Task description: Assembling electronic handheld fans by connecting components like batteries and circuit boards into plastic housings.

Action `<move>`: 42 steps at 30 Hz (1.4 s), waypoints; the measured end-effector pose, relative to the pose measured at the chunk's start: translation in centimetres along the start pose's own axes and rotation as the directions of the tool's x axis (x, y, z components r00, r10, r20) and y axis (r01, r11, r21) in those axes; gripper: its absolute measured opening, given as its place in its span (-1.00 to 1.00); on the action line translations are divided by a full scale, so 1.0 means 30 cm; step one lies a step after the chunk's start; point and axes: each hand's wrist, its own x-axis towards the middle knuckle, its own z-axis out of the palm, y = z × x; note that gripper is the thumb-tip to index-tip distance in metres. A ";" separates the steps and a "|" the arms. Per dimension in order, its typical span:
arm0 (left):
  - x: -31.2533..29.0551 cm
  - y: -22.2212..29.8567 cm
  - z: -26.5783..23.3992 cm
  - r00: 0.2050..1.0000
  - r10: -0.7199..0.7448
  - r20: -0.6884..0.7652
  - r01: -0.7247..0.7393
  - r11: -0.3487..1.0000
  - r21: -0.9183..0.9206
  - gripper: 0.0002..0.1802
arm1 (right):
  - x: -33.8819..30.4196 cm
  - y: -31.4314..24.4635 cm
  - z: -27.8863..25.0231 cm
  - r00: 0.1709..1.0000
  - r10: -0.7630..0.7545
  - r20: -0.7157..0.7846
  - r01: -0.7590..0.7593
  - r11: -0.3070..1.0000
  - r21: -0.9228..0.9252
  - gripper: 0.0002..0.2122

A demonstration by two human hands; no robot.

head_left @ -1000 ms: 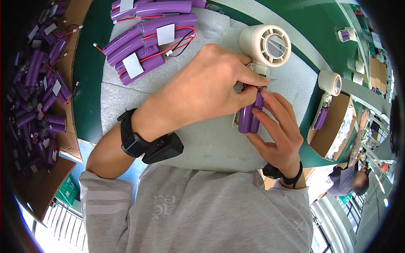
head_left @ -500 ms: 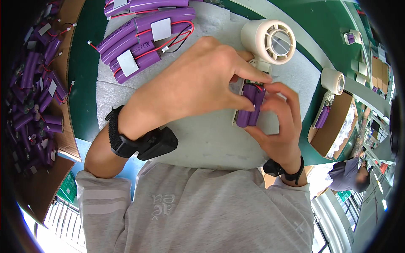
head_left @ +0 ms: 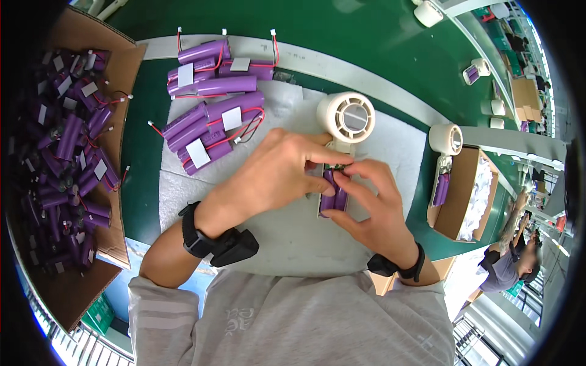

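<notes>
The green counter (head_left: 256, 24) fills the view from 10 to 2 o'clock, and more of its far side shows than half a second ago, since the whole scene has slid down in the frame. At 9 o'clock stands a cardboard box (head_left: 119, 226) heaped with purple wired cells; near the middle lies a white foam mat (head_left: 390, 146). A smaller carton (head_left: 445, 216) with white wrapping sits at 3 o'clock, with a second fan (head_left: 445, 139) just beside it. Towards 11 o'clock, the loose purple packs (head_left: 213, 122) now show whole, where the upper row was cut by the edge before. The cream handheld fan (head_left: 346, 118) lies just right of centre, its round head towards 1 o'clock and its open handle pointing to 6. The left hand (head_left: 287, 165) reaches in from 8 o'clock, thumb on the pack and forefinger over its top; whether that grip pinches anything, I cannot tell. The right hand (head_left: 375, 210) comes from 4 o'clock; its forefinger, lifted off earlier, is back on the purple battery pack (head_left: 340, 200), thumb at the lower end, the grip pinching it lengthwise. That pack lies in the handle, just below a small green circuit board (head_left: 332, 166).
</notes>
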 end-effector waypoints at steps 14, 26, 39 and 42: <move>0.008 0.007 0.017 0.993 0.117 -0.025 -0.114 0.988 0.103 -0.37 | 0.017 0.006 0.014 0.999 0.005 -0.040 -0.018 0.937 -0.349 -0.31; 0.010 -0.011 0.010 0.982 0.099 -0.161 -0.093 0.995 0.041 -0.58 | 0.601 0.336 -0.275 0.939 0.055 -0.340 -0.254 0.778 -0.574 -0.38; 0.001 -0.049 0.030 0.948 0.160 -0.277 -0.147 0.987 0.066 -0.63 | 0.785 0.614 -0.336 0.849 0.151 -0.506 -0.361 0.865 -0.348 -0.36; 0.000 -0.036 0.028 0.921 0.155 -0.356 -0.143 0.988 0.059 -0.59 | 0.727 0.507 -0.477 0.905 0.157 -0.395 -0.300 0.895 -0.330 -0.49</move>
